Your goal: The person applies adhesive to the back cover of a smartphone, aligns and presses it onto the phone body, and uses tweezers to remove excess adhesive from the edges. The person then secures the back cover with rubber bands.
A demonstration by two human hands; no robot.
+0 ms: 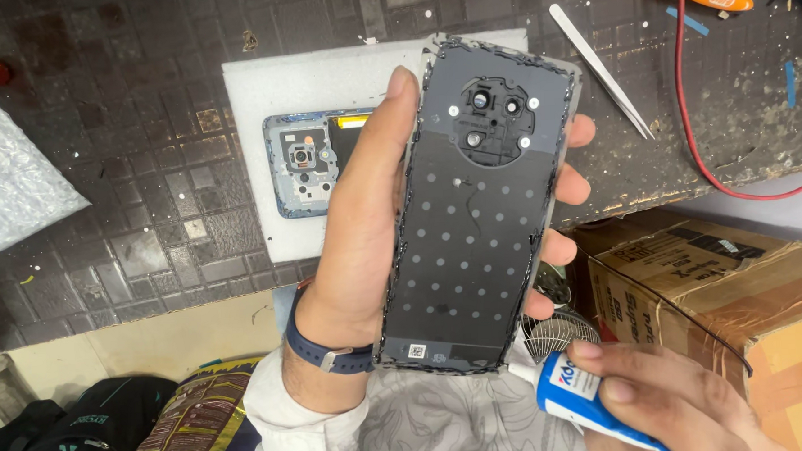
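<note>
One back cover [473, 222] between left fingers [569, 189]

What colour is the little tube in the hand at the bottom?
The tube is blue with a white label and white nozzle, seen best in the head view.

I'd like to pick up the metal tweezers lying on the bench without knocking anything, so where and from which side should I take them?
Probably best to pinch the tweezers at mid-length across their two flat arms, coming from above. They lie flat on the workbench, slanting from a blunt upper-left end to a pointed lower-right tip near the fingers of the left hand holding the phone back cover, so avoid the tip.
</note>
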